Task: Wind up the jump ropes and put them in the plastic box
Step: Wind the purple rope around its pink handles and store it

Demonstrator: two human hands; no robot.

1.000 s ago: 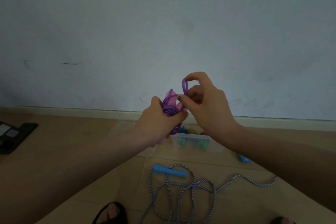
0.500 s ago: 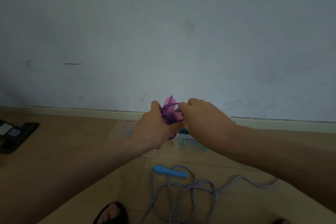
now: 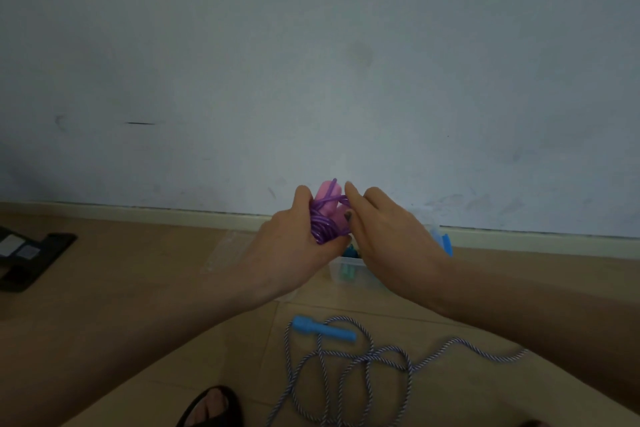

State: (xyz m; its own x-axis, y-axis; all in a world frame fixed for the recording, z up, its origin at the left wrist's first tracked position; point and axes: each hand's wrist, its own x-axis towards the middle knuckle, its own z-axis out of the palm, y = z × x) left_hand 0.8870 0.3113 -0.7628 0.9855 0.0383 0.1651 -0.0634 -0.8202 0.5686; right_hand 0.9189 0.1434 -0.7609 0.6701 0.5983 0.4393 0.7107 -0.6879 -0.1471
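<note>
The pale wall (image 3: 311, 62) fills most of what I see, tan floor (image 3: 121, 288) below it. At six o'clock the blue-handled striped rope (image 3: 346, 360) sprawls loose, not yet wound. Past the hands sits the clear plastic box (image 3: 349, 272), something teal already inside. The left hand (image 3: 291, 246) grips the coiled purple rope (image 3: 323, 222) with its pink handles; the right hand (image 3: 384, 229) pinches a last strand. That bundle looks nearly ready to drop in.

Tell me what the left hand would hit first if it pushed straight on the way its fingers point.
Likely the wall: the left hand, gripping the purple rope bundle, points up and forward. Depth is unclear.
</note>
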